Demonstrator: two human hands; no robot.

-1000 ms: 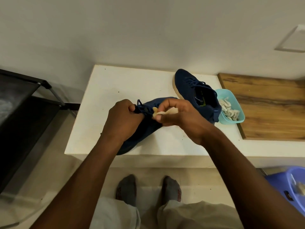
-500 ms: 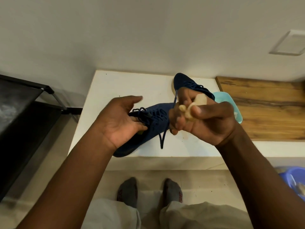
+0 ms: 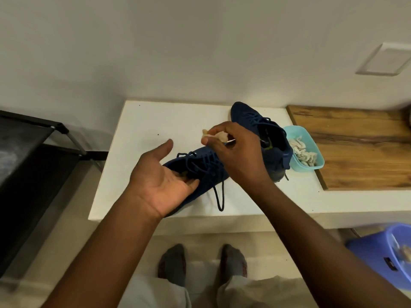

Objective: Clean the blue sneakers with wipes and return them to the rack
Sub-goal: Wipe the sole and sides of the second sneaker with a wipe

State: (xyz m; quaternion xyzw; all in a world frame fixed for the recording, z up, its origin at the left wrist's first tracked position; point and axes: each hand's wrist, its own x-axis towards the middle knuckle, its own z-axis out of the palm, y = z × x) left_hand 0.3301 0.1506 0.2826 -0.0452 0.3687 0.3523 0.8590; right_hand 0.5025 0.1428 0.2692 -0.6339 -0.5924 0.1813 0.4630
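Two blue sneakers lie on the white table (image 3: 142,130). The near sneaker (image 3: 205,170) lies across the table's front, its loose lace hanging toward the edge. My left hand (image 3: 164,181) grips its left part, palm up, thumb raised, fingers tucked under the laces. My right hand (image 3: 235,152) hovers over the sneaker's right part, pinching a crumpled whitish wipe (image 3: 216,136). The second sneaker (image 3: 262,130) sits behind, toe toward the wall, partly hidden by my right hand.
A teal tub (image 3: 311,141) of crumpled wipes stands right of the sneakers, at the edge of a wooden board (image 3: 360,147). A black rack (image 3: 33,156) stands to the left. A purple bin (image 3: 384,252) sits on the floor at right. My socked feet are below the table.
My right hand has lifted the wipe off the sneaker and turned, now pinching it above the laces. My left hand has opened its thumb and slid under the sneaker's side.
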